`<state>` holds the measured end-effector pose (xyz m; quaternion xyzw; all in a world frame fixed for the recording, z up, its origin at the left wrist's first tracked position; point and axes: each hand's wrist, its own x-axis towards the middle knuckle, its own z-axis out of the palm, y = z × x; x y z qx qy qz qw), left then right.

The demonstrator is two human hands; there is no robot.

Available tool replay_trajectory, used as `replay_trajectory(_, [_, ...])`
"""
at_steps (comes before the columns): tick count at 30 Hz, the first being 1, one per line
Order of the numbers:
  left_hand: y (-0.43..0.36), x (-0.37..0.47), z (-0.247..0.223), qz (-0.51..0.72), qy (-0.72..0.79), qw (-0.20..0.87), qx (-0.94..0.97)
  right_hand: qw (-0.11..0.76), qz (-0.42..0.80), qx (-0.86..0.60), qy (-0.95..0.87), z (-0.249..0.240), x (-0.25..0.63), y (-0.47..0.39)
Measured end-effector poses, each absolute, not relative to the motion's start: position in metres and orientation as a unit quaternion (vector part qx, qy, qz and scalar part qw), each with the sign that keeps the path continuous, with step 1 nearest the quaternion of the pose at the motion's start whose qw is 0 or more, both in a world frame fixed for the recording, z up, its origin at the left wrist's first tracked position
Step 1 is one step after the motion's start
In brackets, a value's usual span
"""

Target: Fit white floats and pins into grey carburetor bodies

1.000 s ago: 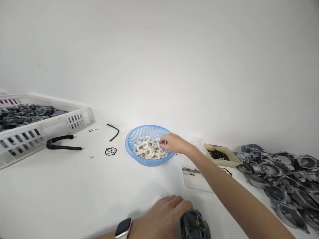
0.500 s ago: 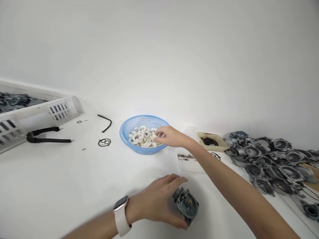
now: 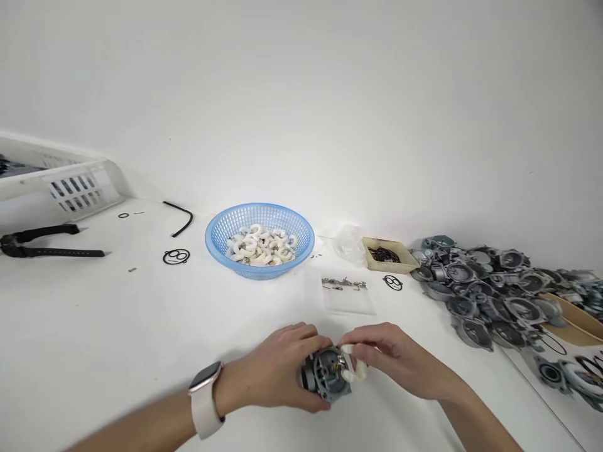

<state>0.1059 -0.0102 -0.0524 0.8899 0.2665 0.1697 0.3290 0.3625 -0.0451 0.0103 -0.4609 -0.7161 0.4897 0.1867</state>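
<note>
Person holds a grey metal housing [image 3: 331, 375] in the left hand [image 3: 277, 367], with a white C-shaped piece [image 3: 355, 373] in the right hand [image 3: 400, 359].
Left hand curled round the housing's left side, thumb at the near edge, fingers at the far edge; housing sits between the two hands, open face up, brass-coloured bits inside. Right hand pinches the white piece, thumb and fingers close together, at the housing's right edge; exact contact inside unclear. Blue basket [image 3: 213, 248] of similar white pieces on the tabletop [image 3: 155, 351], beyond the left hand. Small metal parts [image 3: 346, 284] lie beyond the gap between hands; cream tray [image 3: 404, 268] farther out, beyond the right hand. Pile of grey castings [image 3: 475, 295] beyond and right of the right hand.
</note>
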Motion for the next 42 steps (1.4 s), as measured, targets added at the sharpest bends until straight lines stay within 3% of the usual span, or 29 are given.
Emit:
replay_trajectory(8, [-0.007,0.106,-0.050,0.167,0.269,0.336,0.887,0.187,0.472,-0.463,-0.726,-0.005,0.348,-0.045])
replay_trajectory(14, [-0.008,0.107,-0.052,0.155,0.274,0.341,0.886,0.243,0.429,-0.456,-0.741,-0.015,0.345,-0.051])
replay_trajectory(24, [-0.007,0.108,-0.050,0.155,0.271,0.338,0.888,0.364,0.182,-0.331,-0.851,-0.011,0.349,-0.072])
replay_trajectory(31, [-0.008,0.108,-0.052,0.165,0.259,0.334,0.891,0.275,0.082,-0.316,-0.904,-0.020,0.348,-0.071])
replay_trajectory(42, [-0.007,0.107,-0.051,0.164,0.259,0.339,0.889,0.266,0.255,-0.387,-0.845,-0.023,0.348,-0.069])
